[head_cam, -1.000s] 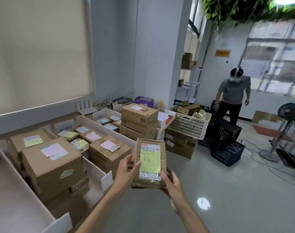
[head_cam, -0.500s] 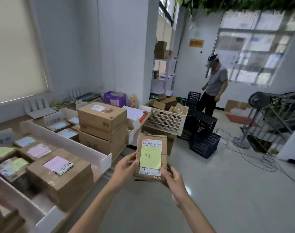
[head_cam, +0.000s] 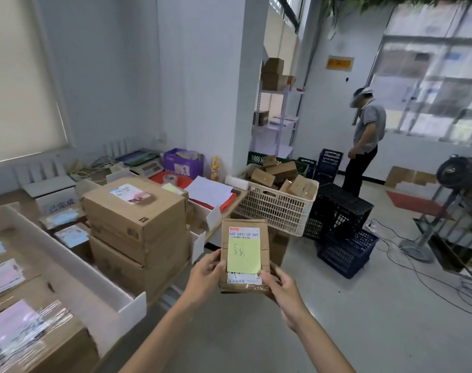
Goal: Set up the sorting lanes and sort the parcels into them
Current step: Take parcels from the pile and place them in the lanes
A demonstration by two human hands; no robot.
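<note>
I hold a small brown cardboard parcel [head_cam: 264, 232] upright in front of me, its face bearing a white shipping label and a yellow sticky note with handwriting. My left hand [head_cam: 203, 275] grips its left edge. My right hand [head_cam: 284, 290] grips its lower right corner from below. To the left lie the sorting lanes, split by white dividers [head_cam: 76, 267], filled with labelled cardboard boxes. Two large stacked boxes [head_cam: 137, 224] stand in the nearest lane beside the parcel.
A cream plastic basket [head_cam: 280, 208] full of small brown parcels sits ahead, with black and blue crates [head_cam: 342, 232] beside it. A person [head_cam: 365, 141] stands at the back right. Cables and a fan stand [head_cam: 415, 249] lie on the floor at right.
My view has swung right along the lanes and closer to the stacked boxes. Both hands keep the parcel, held steady. The person at the back has turned sideways.
</note>
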